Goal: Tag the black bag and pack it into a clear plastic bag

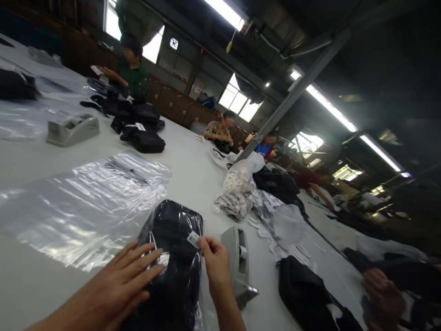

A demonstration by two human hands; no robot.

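On the plastic-wrapped black bag [181, 276], my left grip [129, 276] lies spread, grasping nothing, while my right grip [216, 264] pinches the barcode sticker [193, 239]: likely labelling, next calling for smoothing.

The bag [179, 276] is wrapped in clear, glossy, creased plastic. The label [193, 239] is seen as smooth, white, paper-like. In the sleeves [93, 202], thin, shiny plastic is streaked with glare. Grey, matt plastic is shown by both dispensers [73, 133]. The table [193, 161] is surfaced smooth.
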